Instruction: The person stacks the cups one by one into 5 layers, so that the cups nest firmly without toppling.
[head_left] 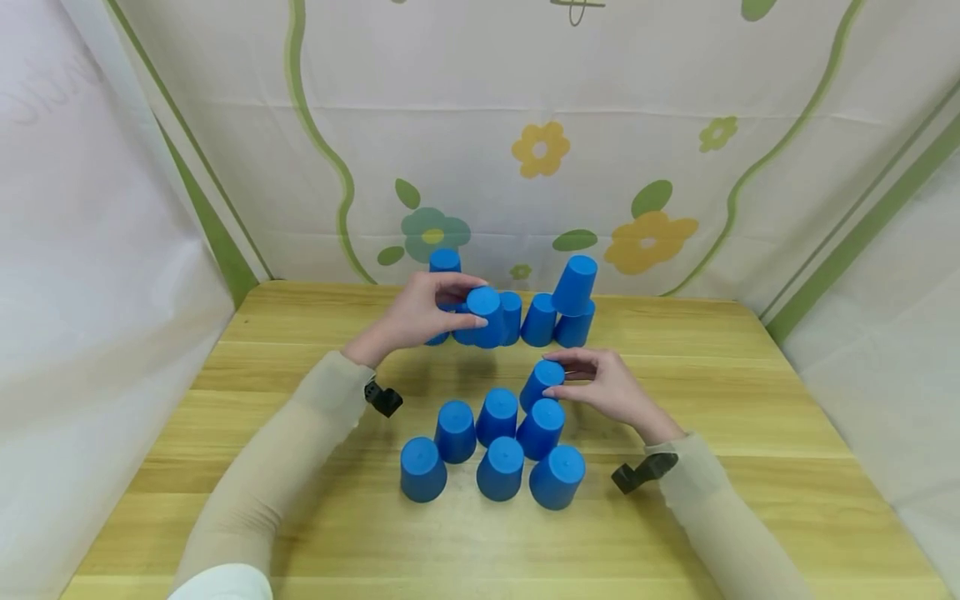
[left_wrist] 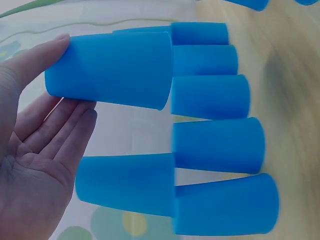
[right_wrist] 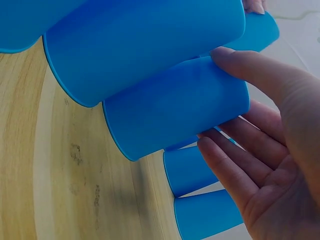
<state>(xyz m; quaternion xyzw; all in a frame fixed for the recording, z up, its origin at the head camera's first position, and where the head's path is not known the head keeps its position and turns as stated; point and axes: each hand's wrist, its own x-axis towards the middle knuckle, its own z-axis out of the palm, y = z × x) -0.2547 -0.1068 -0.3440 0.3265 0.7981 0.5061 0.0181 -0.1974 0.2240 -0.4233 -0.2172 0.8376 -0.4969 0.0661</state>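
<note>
My left hand [head_left: 422,313] pinches an upside-down blue cup [head_left: 486,315] between thumb and fingers. In the left wrist view this held cup [left_wrist: 110,70] is raised in front of a back row of upside-down cups [left_wrist: 217,145]. Another cup [left_wrist: 127,182] stands on top of that row at the left end, and one more upper cup [head_left: 576,285] stands at its right end. Nearer to me, my right hand [head_left: 609,385] grips a second blue cup [right_wrist: 175,102] near its base by thumb and fingertips. That cup is right beside a neighbouring cup [head_left: 542,429].
Several more upside-down blue cups [head_left: 501,468] stand in a loose group at the front middle of the wooden table [head_left: 750,517]. Behind the table's far edge hangs a white curtain [head_left: 465,150] with printed flowers. Black wrist straps [head_left: 384,400] are on both arms.
</note>
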